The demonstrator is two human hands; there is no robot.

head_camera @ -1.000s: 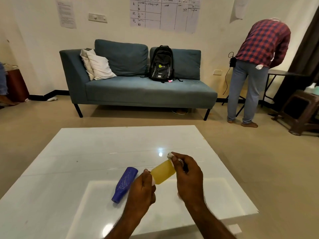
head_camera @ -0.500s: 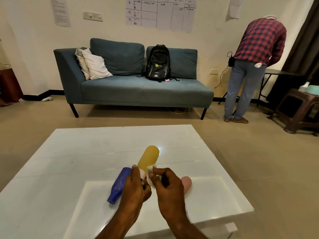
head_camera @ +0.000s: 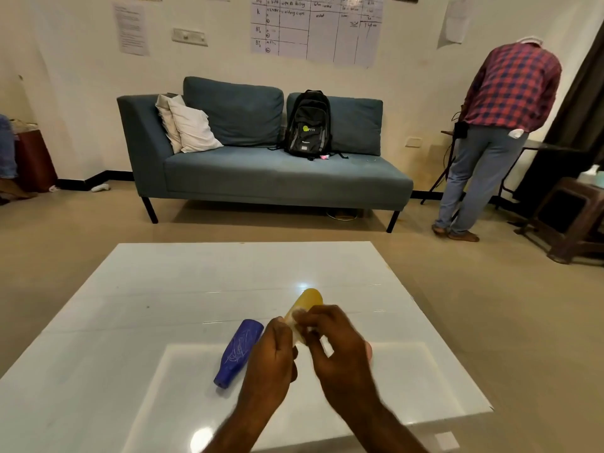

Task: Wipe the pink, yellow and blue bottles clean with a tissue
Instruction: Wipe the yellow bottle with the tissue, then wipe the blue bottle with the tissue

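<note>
My left hand [head_camera: 273,358] grips the lower end of the yellow bottle [head_camera: 307,300], which is held above the white table [head_camera: 163,289] with its base pointing away from me. My right hand [head_camera: 336,348] pinches a white tissue [head_camera: 299,322] against the bottle's side. The blue bottle [head_camera: 238,353] lies on the table just left of my hands, with scribble marks on it. Only a sliver of the pink bottle [head_camera: 369,349] shows behind my right hand.
Beyond the table stands a blue sofa [head_camera: 261,178] with pillows and a black backpack [head_camera: 309,127]. A person in a plaid shirt [head_camera: 503,125] stands at the back right beside a dark side table. A brown stool [head_camera: 575,217] is at the far right.
The yellow bottle has been turned from lying sideways to pointing away from me. My right hand moved from the bottle's far end down to its side with the tissue.
</note>
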